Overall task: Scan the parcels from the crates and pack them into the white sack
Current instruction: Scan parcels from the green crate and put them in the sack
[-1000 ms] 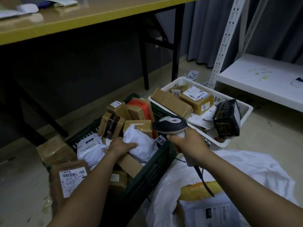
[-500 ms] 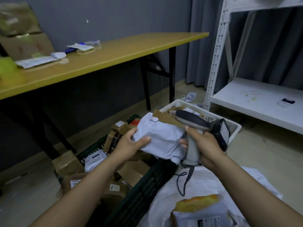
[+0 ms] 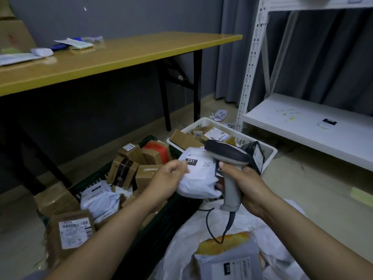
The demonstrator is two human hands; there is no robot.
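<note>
Room is tight between the dark crate [image 3: 161, 223] and the white crate [image 3: 269, 156], which stand almost touching. Open floor [image 3: 302, 188] lies to our right, before the white shelf [image 3: 302, 122]. Our left hand [image 3: 169, 177] pinches a white parcel [image 3: 198, 178] in curled fingers, above the dark crate. Our right hand [image 3: 249, 184] has its fingers wrapped round the scanner [image 3: 227, 155] handle, the head just over the parcel's label. The white sack [image 3: 181, 247] lies below our wrists, a mailer [image 3: 228, 263] inside. A yellow tabletop [image 3: 125, 55] stands behind, and boxes [image 3: 129, 170] crowd both crates.
</note>
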